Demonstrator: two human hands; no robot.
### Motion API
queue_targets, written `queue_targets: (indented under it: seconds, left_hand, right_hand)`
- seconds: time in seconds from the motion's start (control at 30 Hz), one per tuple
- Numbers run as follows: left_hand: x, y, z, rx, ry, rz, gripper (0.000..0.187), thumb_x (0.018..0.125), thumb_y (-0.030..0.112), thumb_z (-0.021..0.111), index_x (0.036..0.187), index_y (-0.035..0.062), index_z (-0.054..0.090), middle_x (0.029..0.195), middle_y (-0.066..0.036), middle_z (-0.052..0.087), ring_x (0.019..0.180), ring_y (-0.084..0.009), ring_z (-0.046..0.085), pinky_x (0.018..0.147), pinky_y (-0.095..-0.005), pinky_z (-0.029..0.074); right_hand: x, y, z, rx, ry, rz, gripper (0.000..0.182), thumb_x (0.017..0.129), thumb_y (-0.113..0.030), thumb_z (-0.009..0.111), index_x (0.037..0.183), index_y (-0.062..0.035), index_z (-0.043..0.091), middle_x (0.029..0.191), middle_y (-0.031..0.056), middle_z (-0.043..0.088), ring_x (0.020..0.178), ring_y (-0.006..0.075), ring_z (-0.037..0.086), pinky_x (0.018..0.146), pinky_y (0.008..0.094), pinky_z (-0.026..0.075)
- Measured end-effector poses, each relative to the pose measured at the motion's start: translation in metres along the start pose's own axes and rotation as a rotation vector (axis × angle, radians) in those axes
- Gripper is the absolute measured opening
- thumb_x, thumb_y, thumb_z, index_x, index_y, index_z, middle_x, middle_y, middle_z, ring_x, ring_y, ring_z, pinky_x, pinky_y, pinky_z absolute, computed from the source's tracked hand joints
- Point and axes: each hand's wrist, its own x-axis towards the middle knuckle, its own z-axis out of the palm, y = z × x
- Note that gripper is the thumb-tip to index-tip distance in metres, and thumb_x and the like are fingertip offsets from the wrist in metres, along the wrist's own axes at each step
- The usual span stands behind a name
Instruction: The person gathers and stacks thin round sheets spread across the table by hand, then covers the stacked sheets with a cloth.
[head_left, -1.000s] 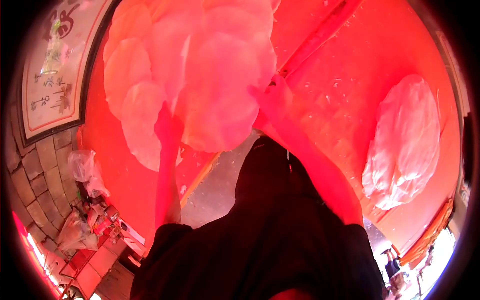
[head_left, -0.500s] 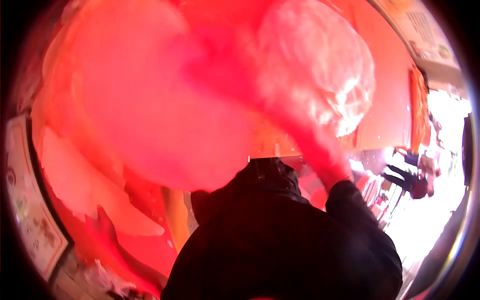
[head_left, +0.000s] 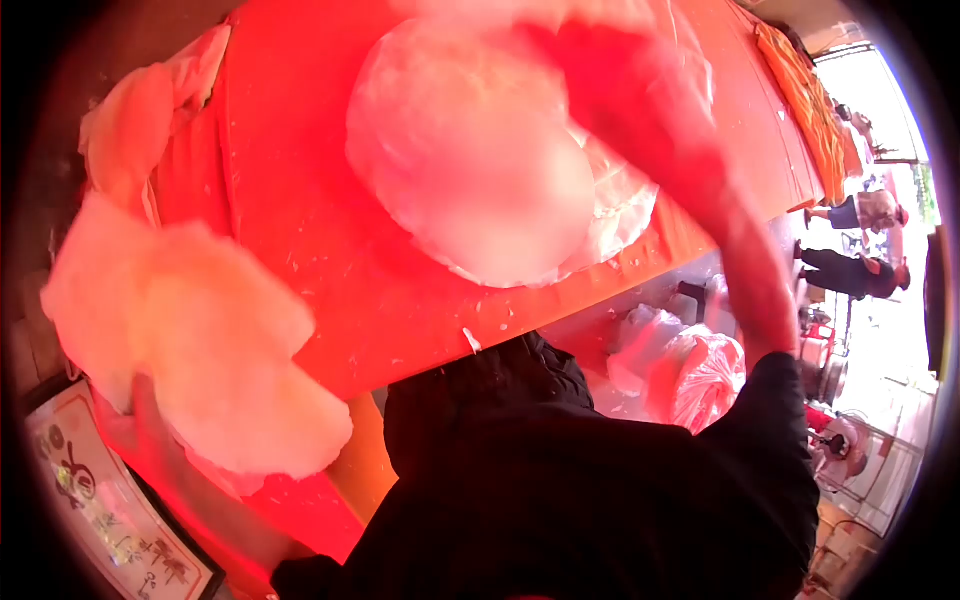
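Note:
At the left, my left hand (head_left: 135, 420) grips a thin, floppy pale sheet (head_left: 230, 350), its thumb over the lower edge. The sheet hangs spread beside the red-covered table (head_left: 300, 180). A round pale sheet (head_left: 470, 170) lies on the table on top of shiny crinkled material (head_left: 625, 205). My right hand (head_left: 600, 85) reaches over the upper right part of this round sheet. Its fingers are smeared by motion, so their grip is unclear.
Cloth (head_left: 130, 130) is bunched at the table's left end, and orange cloth (head_left: 800, 100) at its right end. Plastic bags (head_left: 700, 375) are below the table's front edge. A framed sign (head_left: 110, 500) is at lower left. Two people (head_left: 845, 272) are at far right.
The view has shifted, showing more of the table and bags. My right hand has moved right. The large pale sheet no longer covers the left and centre; my left hand remains at a pale sheet.

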Motion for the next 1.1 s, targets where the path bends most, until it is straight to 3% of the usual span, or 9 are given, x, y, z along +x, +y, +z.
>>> queue_targets:
  seconds: [0.1,0.13,0.2,0.3,0.4,0.5,0.63,0.9,1.1]
  left_hand:
    - [0.03,0.07,0.052,-0.112,0.096,0.052,0.048,0.09,0.008,0.063,0.134,-0.0066,0.051,0.127,-0.013,0.06,0.112,-0.0208,0.058,0.096,-0.0315,0.046]
    - [0.04,0.092,0.068,-0.155,0.114,0.077,0.046,0.09,0.009,0.062,0.132,-0.0062,0.052,0.125,-0.013,0.06,0.11,-0.0207,0.059,0.094,-0.0316,0.047]
    - [0.046,0.116,0.098,-0.26,0.067,0.096,0.041,0.091,0.009,0.06,0.128,-0.0054,0.054,0.121,-0.012,0.062,0.106,-0.0205,0.06,0.09,-0.0316,0.049]
    - [0.049,0.135,0.141,-0.479,-0.13,0.008,0.035,0.092,0.01,0.056,0.123,-0.0043,0.056,0.114,-0.011,0.064,0.099,-0.0203,0.062,0.084,-0.0317,0.051]
    - [0.039,0.138,0.197,-0.693,-0.343,-0.242,0.029,0.093,0.011,0.053,0.118,-0.0032,0.059,0.107,-0.01,0.066,0.092,-0.0201,0.064,0.078,-0.0319,0.054]
    - [0.015,0.069,0.264,-0.842,-0.364,-0.546,0.026,0.094,0.012,0.049,0.112,-0.002,0.061,0.1,-0.009,0.068,0.086,-0.0199,0.066,0.073,-0.032,0.057]
    - [-0.07,-0.077,0.322,-0.903,-0.242,-0.81,0.024,0.092,0.009,0.058,0.115,0.0003,0.057,0.102,-0.012,0.067,0.09,-0.0212,0.067,0.079,-0.0341,0.058]
    - [-0.152,-0.101,0.182,-0.533,-0.325,-0.765,0.036,0.099,0.013,0.055,0.131,-0.0018,0.047,0.11,-0.015,0.064,0.093,-0.0218,0.067,0.081,-0.0315,0.056]
    - [-0.183,-0.216,0.01,0.017,0.019,-0.577,0.044,0.093,0.016,0.059,0.132,-0.001,0.048,0.116,-0.018,0.061,0.102,-0.0267,0.062,0.086,-0.0364,0.053]
  right_hand:
    - [-0.036,-0.046,0.098,-0.064,0.661,-0.061,0.075,0.072,-0.041,0.074,0.133,-0.007,0.048,0.112,0.0169,0.053,0.102,0.0338,0.052,0.091,0.052,0.043]
    - [-0.06,-0.064,0.147,-0.162,0.609,0.016,0.064,0.086,-0.036,0.061,0.145,-0.0143,0.045,0.127,0.0154,0.053,0.113,0.0313,0.054,0.094,0.0468,0.047]
    - [-0.08,-0.087,0.12,0.328,-0.354,0.071,0.063,0.08,-0.031,0.071,0.136,-0.0104,0.05,0.128,0.0161,0.051,0.117,0.033,0.05,0.093,0.0471,0.045]
    - [-0.11,-0.115,0.116,0.639,0.184,0.104,0.04,0.071,-0.015,0.066,0.109,-0.005,0.059,0.102,0.0165,0.056,0.099,0.0337,0.053,0.085,0.0488,0.041]
    - [-0.125,-0.135,0.101,0.754,-0.051,0.025,0.049,0.076,-0.023,0.071,0.12,-0.0044,0.057,0.114,0.02,0.057,0.11,0.0383,0.052,0.09,0.0507,0.044]
    - [-0.131,-0.16,0.088,0.929,0.292,-0.015,0.035,0.071,-0.014,0.065,0.105,-0.0066,0.061,0.106,0.0149,0.056,0.097,0.0342,0.053,0.083,0.0467,0.043]
    - [-0.133,-0.179,0.079,0.953,0.131,-0.091,0.036,0.07,-0.014,0.064,0.106,-0.0077,0.062,0.107,0.014,0.057,0.097,0.0352,0.054,0.079,0.0456,0.046]
    - [-0.049,-0.168,0.067,0.674,0.335,-0.018,0.048,0.074,-0.019,0.068,0.119,-0.0077,0.061,0.11,0.0122,0.06,0.094,0.0304,0.057,0.075,0.0433,0.05]
    - [0.013,-0.304,0.03,0.966,0.231,-0.232,0.047,0.076,-0.022,0.071,0.118,-0.0052,0.061,0.105,0.0111,0.063,0.091,0.0263,0.06,0.075,0.0394,0.051]
